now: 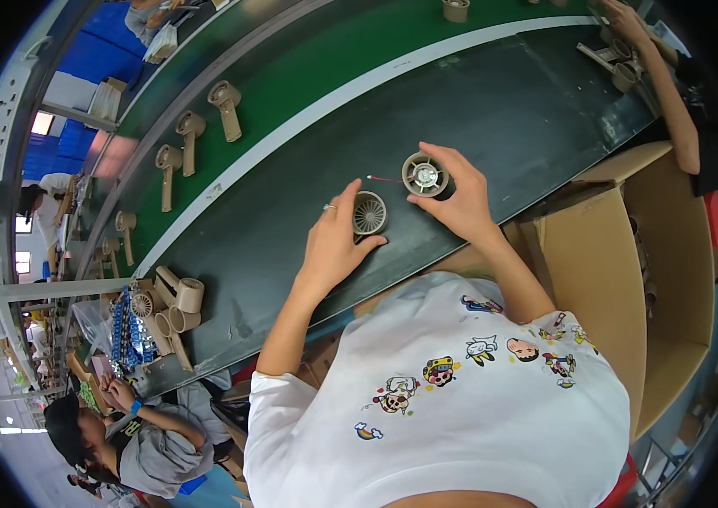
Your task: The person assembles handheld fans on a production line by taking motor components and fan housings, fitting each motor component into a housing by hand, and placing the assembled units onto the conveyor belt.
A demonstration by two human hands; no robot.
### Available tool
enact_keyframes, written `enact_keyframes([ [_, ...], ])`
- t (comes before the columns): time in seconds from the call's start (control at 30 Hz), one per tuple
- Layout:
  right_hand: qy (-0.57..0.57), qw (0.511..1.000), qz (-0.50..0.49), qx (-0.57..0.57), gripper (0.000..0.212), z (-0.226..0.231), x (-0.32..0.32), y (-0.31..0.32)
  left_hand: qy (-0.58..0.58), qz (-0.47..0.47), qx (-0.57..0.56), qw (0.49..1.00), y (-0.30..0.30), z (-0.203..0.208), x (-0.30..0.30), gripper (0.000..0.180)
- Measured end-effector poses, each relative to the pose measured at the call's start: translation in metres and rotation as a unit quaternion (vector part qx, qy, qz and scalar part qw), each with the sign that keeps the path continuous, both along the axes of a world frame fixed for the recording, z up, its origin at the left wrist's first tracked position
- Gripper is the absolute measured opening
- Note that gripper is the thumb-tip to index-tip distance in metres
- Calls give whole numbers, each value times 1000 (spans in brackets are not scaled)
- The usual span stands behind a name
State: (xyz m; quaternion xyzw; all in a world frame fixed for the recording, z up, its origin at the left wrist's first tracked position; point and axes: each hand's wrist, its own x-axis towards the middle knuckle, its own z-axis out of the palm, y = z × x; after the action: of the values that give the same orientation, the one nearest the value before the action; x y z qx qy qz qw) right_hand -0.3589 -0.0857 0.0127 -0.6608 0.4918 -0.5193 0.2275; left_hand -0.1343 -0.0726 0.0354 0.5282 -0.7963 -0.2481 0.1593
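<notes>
My left hand (329, 247) curls its thumb and fingers around a round beige housing (369, 213) with a radial grille, low over the dark worktop. Close by on the right, my right hand (466, 201) pinches a beige fan ring (415, 188) by its rim. Spokes and a silvery centre (426, 175) show inside that ring. A thin red wire (386, 179) runs left from it and ends in a small white plug. The two round parts are apart from each other.
Beige handheld fan bodies (224, 106) lie along the green belt (291, 68) beyond a pale strip. More beige housings (188, 296) and blue parts (128, 330) lie at left. An open cardboard box (592, 288) stands right. Co-workers' hands (121, 394) are at lower left and upper right.
</notes>
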Motion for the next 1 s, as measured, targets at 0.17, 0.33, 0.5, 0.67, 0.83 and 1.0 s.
enact_keyframes([
  [0.17,20,995,59,-73,61,23,-2,12,96,45,-134,985,5,12,3,82],
  [0.33,5,989,128,-73,58,40,6,19,133,-30,-207,969,14,27,-5,28],
  [0.5,-23,970,197,-139,52,44,14,22,395,6,16,918,33,22,5,20],
  [0.67,-51,969,186,-156,43,29,30,32,550,95,196,806,57,31,4,33],
  [0.83,-42,972,200,-112,38,30,40,41,626,119,232,735,71,28,11,33],
  [1.0,-68,963,233,-116,36,29,42,42,651,118,255,705,78,26,14,31],
])
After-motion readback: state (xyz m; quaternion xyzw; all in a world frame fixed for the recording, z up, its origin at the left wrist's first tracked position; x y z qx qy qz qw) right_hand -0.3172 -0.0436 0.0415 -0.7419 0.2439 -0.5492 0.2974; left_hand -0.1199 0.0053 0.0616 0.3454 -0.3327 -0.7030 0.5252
